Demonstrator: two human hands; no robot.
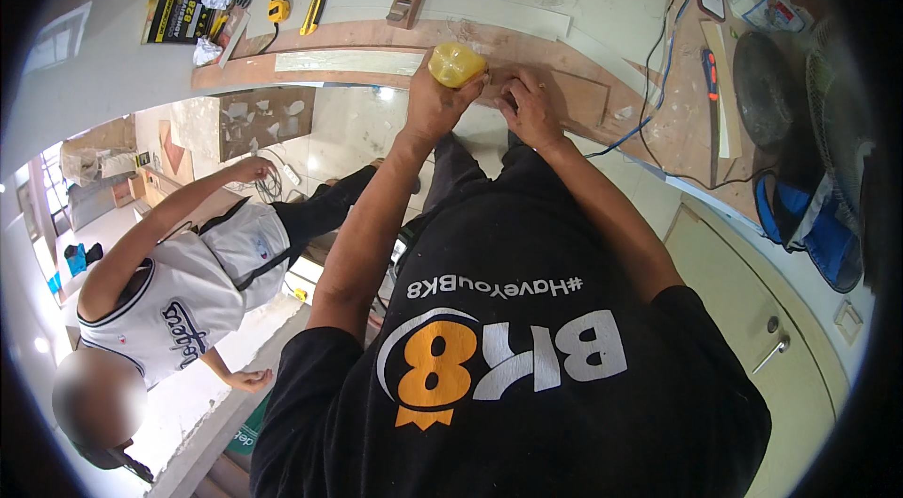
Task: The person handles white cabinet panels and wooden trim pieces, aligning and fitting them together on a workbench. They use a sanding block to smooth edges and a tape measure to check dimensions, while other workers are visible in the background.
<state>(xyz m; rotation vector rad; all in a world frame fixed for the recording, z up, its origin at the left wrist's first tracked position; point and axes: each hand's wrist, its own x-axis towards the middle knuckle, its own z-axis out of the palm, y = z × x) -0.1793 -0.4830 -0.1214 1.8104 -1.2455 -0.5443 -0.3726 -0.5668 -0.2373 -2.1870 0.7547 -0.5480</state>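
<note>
My left hand [435, 105] is wrapped round a clear plastic bottle with yellow contents [456, 64], held with its base up over the near edge of the wooden workbench [259, 72]. The bottle's neck is hidden. Just to the right, my right hand [530, 110] hovers at the bench edge with curled fingers; whether anything small is pinched in them I cannot make out. Left of the bottle, a pale narrow strip [348, 62] lies along the edge of the bench.
A wooden hand plane [407, 2], a yellow-handled tool with a dark head [318, 9] and a yellow tape measure [278, 9] lie farther back. Cables [649, 75] cross the right side, near a long tool with an orange-and-black handle [711, 75]. At left, another person [179, 300] stands close by.
</note>
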